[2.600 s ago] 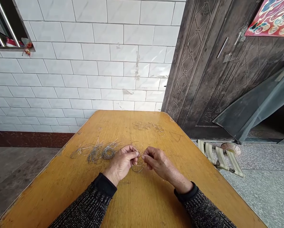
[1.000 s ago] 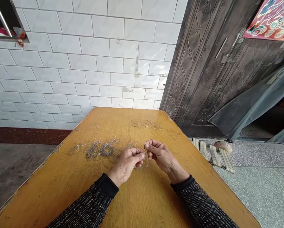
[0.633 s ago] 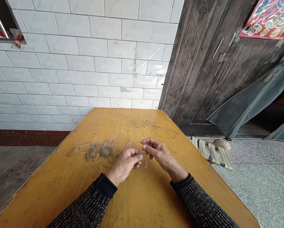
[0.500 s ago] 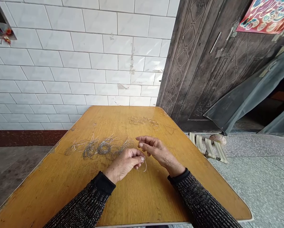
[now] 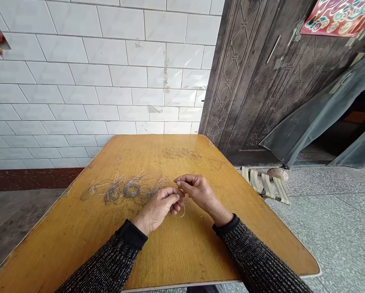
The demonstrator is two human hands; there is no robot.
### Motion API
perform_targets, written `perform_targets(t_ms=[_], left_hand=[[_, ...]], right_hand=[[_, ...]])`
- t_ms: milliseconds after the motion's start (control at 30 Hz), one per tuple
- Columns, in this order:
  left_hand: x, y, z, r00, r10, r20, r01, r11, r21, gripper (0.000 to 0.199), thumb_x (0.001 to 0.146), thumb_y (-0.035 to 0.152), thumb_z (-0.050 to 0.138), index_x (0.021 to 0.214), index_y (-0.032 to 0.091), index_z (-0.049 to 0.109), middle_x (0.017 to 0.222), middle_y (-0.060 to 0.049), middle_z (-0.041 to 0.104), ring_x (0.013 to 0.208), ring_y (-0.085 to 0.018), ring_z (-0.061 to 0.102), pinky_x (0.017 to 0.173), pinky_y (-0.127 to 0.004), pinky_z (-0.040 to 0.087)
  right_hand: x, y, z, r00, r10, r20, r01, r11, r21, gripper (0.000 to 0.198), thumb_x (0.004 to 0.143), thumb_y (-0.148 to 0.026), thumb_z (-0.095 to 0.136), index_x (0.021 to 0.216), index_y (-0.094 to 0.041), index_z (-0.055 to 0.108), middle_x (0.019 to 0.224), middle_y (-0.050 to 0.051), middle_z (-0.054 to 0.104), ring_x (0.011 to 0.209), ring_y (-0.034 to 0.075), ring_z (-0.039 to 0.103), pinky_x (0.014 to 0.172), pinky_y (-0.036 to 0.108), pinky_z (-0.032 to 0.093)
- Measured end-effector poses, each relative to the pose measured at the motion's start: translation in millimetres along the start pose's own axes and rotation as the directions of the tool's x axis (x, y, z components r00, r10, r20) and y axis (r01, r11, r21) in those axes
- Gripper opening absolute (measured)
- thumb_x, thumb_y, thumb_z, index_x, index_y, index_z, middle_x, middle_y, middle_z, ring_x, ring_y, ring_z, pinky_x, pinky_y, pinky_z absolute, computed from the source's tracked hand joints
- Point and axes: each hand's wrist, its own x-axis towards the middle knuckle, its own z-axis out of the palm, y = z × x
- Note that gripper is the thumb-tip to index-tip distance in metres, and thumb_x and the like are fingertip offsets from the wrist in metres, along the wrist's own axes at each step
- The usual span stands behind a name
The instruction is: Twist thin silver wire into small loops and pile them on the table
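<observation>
Between the fingertips of my left hand (image 5: 160, 206) is a thin wire loop (image 5: 183, 212), which hangs down just above the wooden table (image 5: 182, 252). My right hand (image 5: 200, 195) meets it from the right, thumb and forefinger brought together at the wire's upper part; whether a wire end is between them is too small to make out. Left of my hands lies a row of grey wire coils (image 5: 132, 189) with loose ends sticking up. Farther back, several thin wire rings (image 5: 182, 154) lie in a group.
A bent wire triangle (image 5: 216, 163) lies near the table's right edge. White wall tiles (image 5: 115, 73) rise behind the table. A dark carved door (image 5: 249, 81) with a grey curtain (image 5: 310, 118) stands right. A striped-webbing stool (image 5: 266, 185) and a ball (image 5: 278, 174) are on the floor.
My right thumb and forefinger have closed from apart into a pinch beside my left fingertips. The wire loop has shifted slightly left, and the whole view has moved a little.
</observation>
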Motion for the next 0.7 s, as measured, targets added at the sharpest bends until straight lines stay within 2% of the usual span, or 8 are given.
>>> perform_targets(t_ms=[167,533,700], left_hand=[[2.1,-3.0,0.1,0.999,0.035,-0.013,-0.034,0.998,0.046,0.011,0.071,0.022,0.052,0.074,0.014,0.058,0.062,-0.001,0.055,0.052,-0.007,0.046,0.05,-0.021,0.033],[-0.2,2.2,5.5,0.993,0.067,-0.096,-0.05,0.984,0.171,0.014,0.067,0.013,0.045,0.068,0.012,0.059,0.054,0.0,0.056,0.045,-0.007,0.045,0.047,-0.021,0.035],[-0.5,1.2,4.7,0.998,0.017,-0.06,-0.012,0.997,0.082,0.012,0.069,0.018,0.051,0.073,0.011,0.06,0.058,-0.001,0.058,0.048,-0.007,0.047,0.049,-0.021,0.035]], right_hand=[[0.0,2.5,-0.3,1.0,-0.016,-0.013,0.015,0.998,-0.058,0.018,0.071,-0.027,0.054,0.076,-0.013,0.065,0.048,-0.003,0.052,0.044,0.008,0.047,0.047,0.022,0.039],[0.2,3.8,-0.8,0.995,-0.089,-0.041,0.084,0.99,-0.114,0.016,0.071,-0.025,0.056,0.072,-0.014,0.067,0.063,0.002,0.062,0.054,0.01,0.052,0.052,0.023,0.04],[1.0,6.0,0.0,0.997,-0.054,-0.06,0.049,0.996,-0.076,0.015,0.07,-0.025,0.058,0.072,-0.014,0.067,0.066,0.003,0.063,0.052,0.01,0.052,0.049,0.023,0.04]])
